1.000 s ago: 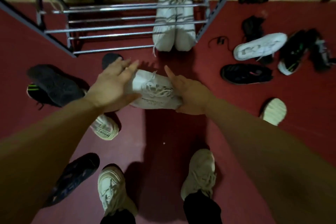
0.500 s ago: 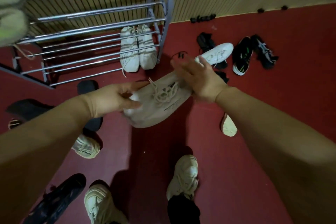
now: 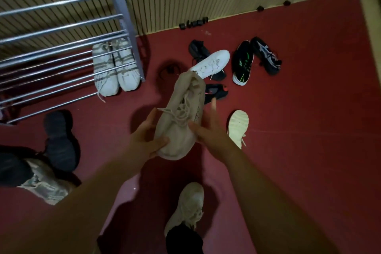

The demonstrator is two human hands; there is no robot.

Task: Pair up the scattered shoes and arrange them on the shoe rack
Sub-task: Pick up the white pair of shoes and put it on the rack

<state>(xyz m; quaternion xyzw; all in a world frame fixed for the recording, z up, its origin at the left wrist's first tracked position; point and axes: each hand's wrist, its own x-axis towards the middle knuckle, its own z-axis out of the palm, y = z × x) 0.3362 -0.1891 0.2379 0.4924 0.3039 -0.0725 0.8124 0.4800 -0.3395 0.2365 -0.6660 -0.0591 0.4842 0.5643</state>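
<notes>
A beige laced sneaker point(image 3: 181, 121) was held above the red floor, toe toward the person and heel raised toward the shoe rack point(image 3: 61, 37), right of the rack's near post. On the rack's lowest rails stood a white pair with grey stripes point(image 3: 115, 68), side by side at its right end. Right of the rack, other shoes lay scattered: a white sneaker point(image 3: 212, 63), a black-and-green one point(image 3: 242, 64) and an upturned pale sole point(image 3: 238, 125).

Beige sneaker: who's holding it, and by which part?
Both hands hold the beige sneaker off the floor: left hand grips the toe end, right hand steadies the lace-side midsection, fingers mostly extended.
</notes>
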